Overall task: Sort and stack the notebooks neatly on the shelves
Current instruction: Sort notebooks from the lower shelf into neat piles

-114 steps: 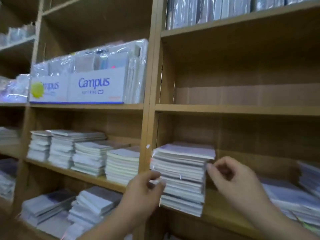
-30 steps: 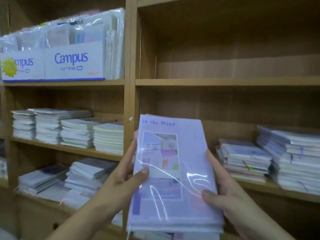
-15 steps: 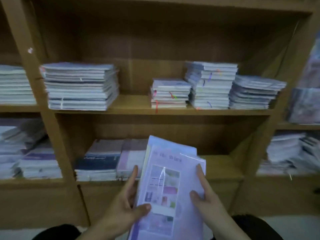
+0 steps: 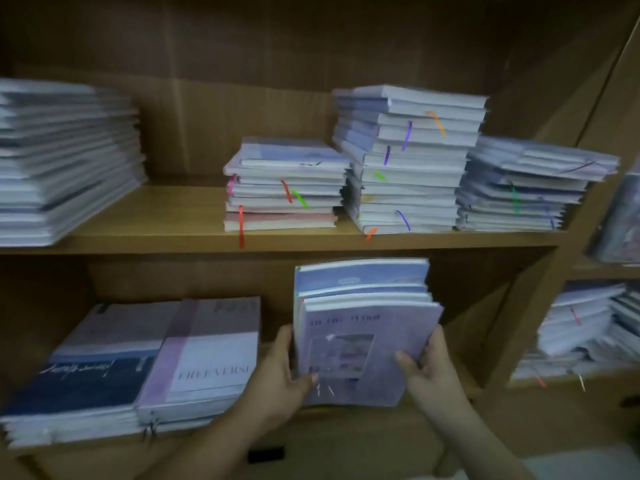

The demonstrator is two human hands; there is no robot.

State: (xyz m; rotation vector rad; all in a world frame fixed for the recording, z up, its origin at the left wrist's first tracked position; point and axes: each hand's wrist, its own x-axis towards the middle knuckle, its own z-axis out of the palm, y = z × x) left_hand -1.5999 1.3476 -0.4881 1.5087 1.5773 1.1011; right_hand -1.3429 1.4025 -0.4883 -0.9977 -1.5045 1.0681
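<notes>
Gripping a lilac notebook bundle point(image 4: 363, 334) between left hand point(image 4: 280, 375) and right hand point(image 4: 427, 368), hovering at the lower shelf point(image 4: 346, 427), not yet set down; upper stacks point(image 4: 408, 161) are sitting sorted already.

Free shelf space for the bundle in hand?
Lower shelf: bare from pink-cover stack to side panel, behind the bundle. Upper shelf: gap between big left stack and small middle stack. Crowded beyond: tall stack and end stack packed against it.
</notes>
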